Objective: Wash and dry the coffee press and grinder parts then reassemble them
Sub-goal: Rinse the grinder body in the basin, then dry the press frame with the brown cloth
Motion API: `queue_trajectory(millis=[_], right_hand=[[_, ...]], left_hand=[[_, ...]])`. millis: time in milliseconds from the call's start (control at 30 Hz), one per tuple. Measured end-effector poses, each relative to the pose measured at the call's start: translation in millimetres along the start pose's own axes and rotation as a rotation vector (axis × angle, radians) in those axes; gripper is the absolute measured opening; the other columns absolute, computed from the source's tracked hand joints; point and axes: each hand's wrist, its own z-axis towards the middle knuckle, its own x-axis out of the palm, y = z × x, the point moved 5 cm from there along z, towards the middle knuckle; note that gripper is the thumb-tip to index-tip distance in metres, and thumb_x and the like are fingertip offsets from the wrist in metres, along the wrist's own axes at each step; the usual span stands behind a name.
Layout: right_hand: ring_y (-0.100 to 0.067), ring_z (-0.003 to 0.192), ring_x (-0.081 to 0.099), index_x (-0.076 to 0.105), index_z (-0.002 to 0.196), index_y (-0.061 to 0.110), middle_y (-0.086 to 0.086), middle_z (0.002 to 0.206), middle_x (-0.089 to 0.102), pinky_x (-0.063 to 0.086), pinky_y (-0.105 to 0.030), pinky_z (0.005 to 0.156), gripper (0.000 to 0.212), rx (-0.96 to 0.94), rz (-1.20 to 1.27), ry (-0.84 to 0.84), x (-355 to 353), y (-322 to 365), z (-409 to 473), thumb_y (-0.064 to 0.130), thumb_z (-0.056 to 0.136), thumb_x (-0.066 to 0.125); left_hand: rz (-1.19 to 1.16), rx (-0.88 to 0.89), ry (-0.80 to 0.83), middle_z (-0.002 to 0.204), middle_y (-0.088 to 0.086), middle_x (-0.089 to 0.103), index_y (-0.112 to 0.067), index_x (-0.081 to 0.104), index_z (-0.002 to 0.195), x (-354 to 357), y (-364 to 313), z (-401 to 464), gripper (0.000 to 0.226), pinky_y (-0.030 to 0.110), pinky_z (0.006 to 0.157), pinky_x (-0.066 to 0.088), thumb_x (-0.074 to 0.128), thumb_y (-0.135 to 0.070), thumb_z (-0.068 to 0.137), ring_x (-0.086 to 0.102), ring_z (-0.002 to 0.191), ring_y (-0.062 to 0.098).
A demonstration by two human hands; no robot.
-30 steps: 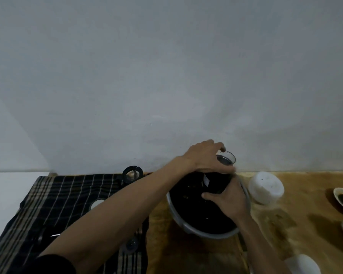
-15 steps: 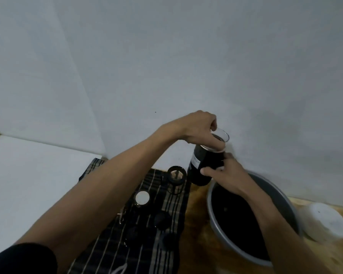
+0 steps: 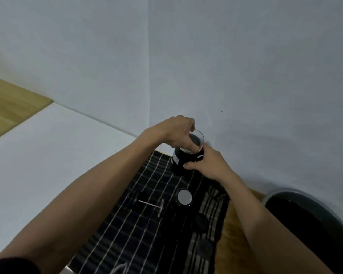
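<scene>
The coffee press (image 3: 179, 162), a glass beaker in a black holder, stands upright at the far end of the dark checked cloth (image 3: 147, 224), near the wall corner. My left hand (image 3: 174, 133) grips its glass rim from above, fingers reaching inside. My right hand (image 3: 208, 165) wraps around the black holder from the right. On the cloth lie a thin metal plunger rod with its spring disc (image 3: 153, 205), a round part with a pale top (image 3: 184, 197), and several small black round parts (image 3: 201, 222).
A grey metal basin (image 3: 313, 218) with a dark inside sits at the right on the wooden table (image 3: 234, 244). A white surface (image 3: 48, 155) spreads left of the cloth. White walls meet in a corner just behind the press.
Both hands have carried the press out of the basin and leftward onto the far end of the cloth. The view has swung left, leaving the basin at the right edge.
</scene>
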Motion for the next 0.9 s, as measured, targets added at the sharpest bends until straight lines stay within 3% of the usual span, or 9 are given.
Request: queue_trajectory(millis=[100, 267, 433, 533, 633, 800, 900], right_hand=[[-0.018, 0.112, 0.058, 0.053, 0.131, 0.021, 0.006, 0.117, 0.062, 0.046, -0.031, 0.091, 0.063, 0.06, -0.043, 0.05, 34, -3, 23, 0.022, 0.078, 0.087], [-0.014, 0.105, 0.048, 0.053, 0.139, 0.019, 0.002, 0.116, 0.055, 0.035, -0.023, 0.086, 0.061, 0.13, -0.075, 0.076, 72, -13, 43, 0.014, 0.085, 0.082], [-0.022, 0.117, 0.056, 0.048, 0.146, 0.016, -0.006, 0.133, 0.061, 0.039, -0.024, 0.091, 0.071, 0.276, -0.038, 0.032, 96, -28, 53, 0.013, 0.084, 0.083], [-0.029, 0.116, 0.062, 0.051, 0.141, 0.013, -0.011, 0.128, 0.066, 0.045, -0.029, 0.087, 0.067, 0.366, -0.023, 0.023, 106, -36, 57, 0.013, 0.083, 0.084], [-0.031, 0.114, 0.063, 0.051, 0.139, 0.011, -0.012, 0.123, 0.068, 0.046, -0.03, 0.086, 0.067, 0.407, -0.036, 0.004, 110, -40, 59, 0.013, 0.082, 0.085], [-0.032, 0.121, 0.061, 0.041, 0.15, 0.012, -0.013, 0.13, 0.066, 0.05, -0.04, 0.103, 0.076, 0.407, -0.06, -0.017, 112, -41, 55, 0.013, 0.085, 0.082], [-0.033, 0.113, 0.065, 0.046, 0.147, 0.012, -0.015, 0.125, 0.067, 0.054, -0.047, 0.099, 0.064, 0.379, -0.077, -0.006, 111, -43, 50, 0.006, 0.089, 0.073]], left_hand=[[-0.02, -0.01, 0.031, 0.116, 0.0, 0.061, -0.012, 0.053, 0.131, 23, 41, 10, 0.078, 0.033, 0.078, 0.051, 0.081, -0.053, 0.07, 0.058, 0.096, 0.021], [-0.003, 0.006, 0.121, 0.115, 0.007, 0.062, -0.008, 0.054, 0.125, 63, 77, 25, 0.073, 0.044, 0.086, 0.057, 0.084, -0.046, 0.07, 0.062, 0.101, 0.027], [0.005, 0.075, 0.176, 0.102, 0.005, 0.055, -0.012, 0.048, 0.106, 82, 90, 37, 0.059, 0.034, 0.067, 0.045, 0.085, -0.041, 0.071, 0.058, 0.088, 0.026], [0.012, 0.079, 0.205, 0.101, 0.006, 0.052, -0.013, 0.043, 0.102, 88, 94, 38, 0.059, 0.033, 0.067, 0.041, 0.086, -0.038, 0.071, 0.057, 0.091, 0.027], [0.024, 0.081, 0.214, 0.108, 0.01, 0.053, -0.01, 0.044, 0.108, 93, 95, 38, 0.061, 0.033, 0.072, 0.04, 0.086, -0.035, 0.072, 0.059, 0.104, 0.032], [0.06, 0.066, 0.198, 0.127, 0.014, 0.054, -0.005, 0.044, 0.129, 98, 90, 32, 0.072, 0.035, 0.077, 0.044, 0.084, -0.034, 0.077, 0.06, 0.112, 0.035], [0.153, 0.046, 0.175, 0.128, 0.012, 0.055, -0.006, 0.043, 0.131, 98, 90, 28, 0.072, 0.037, 0.077, 0.041, 0.08, -0.04, 0.081, 0.06, 0.113, 0.035]])
